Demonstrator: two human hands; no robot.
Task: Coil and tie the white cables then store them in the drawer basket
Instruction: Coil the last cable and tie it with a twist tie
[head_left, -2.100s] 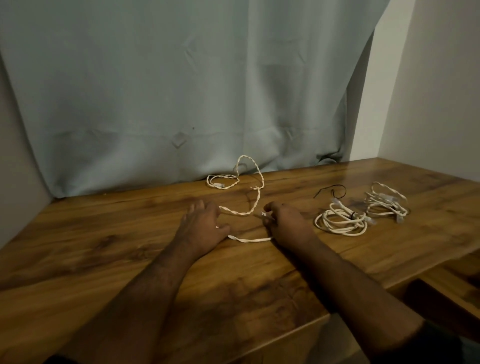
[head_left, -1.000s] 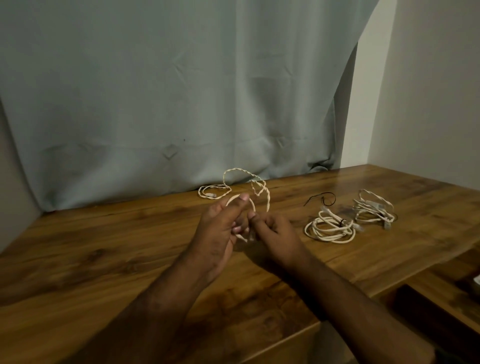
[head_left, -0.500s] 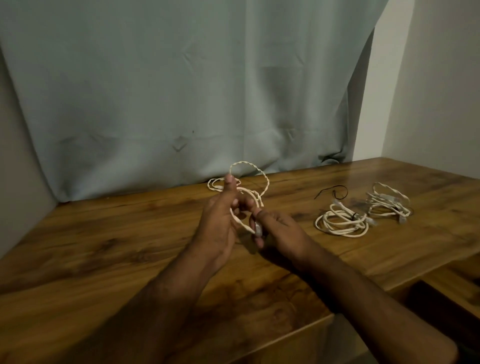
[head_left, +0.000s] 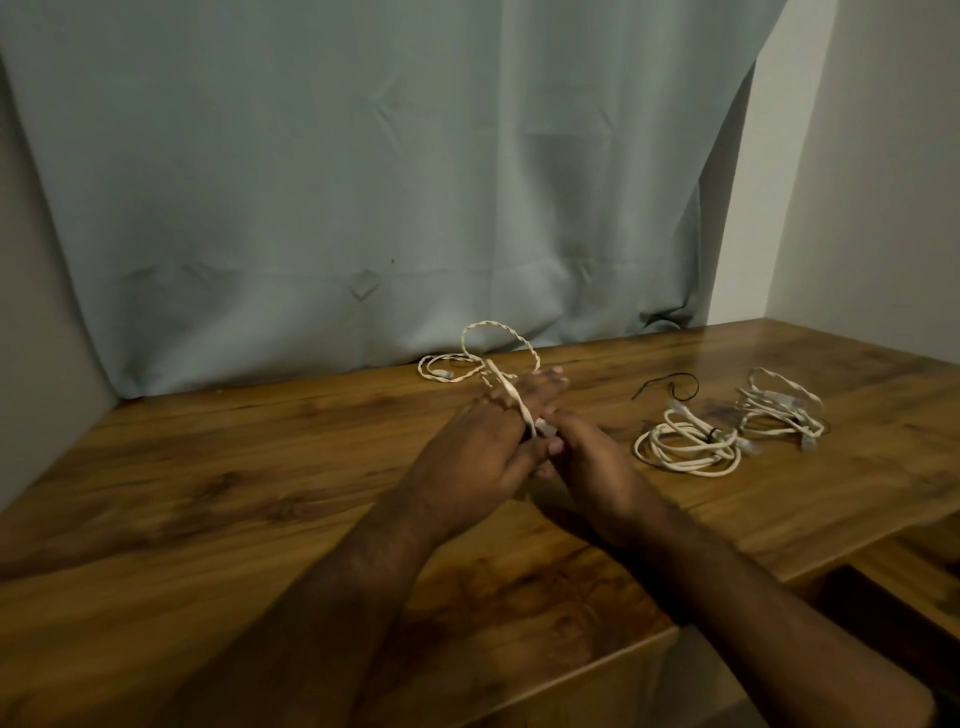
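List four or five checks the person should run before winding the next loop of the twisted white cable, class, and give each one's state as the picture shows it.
1. Cable end held: ok. The right hand pinches the connector end beside the left hand.
2. Cable laid over the left hand: ok. The twisted white cable crosses its fingers.
3. Slack free to draw in: ok. The rest lies loose on the table by the curtain, with no knot seen.
4. Other bundles out of the way: ok. The coiled white cable and the second bundle lie apart, to the right.
5. Tie ready: cannot tell. A black tie lies loose; whether it is spare is unclear.
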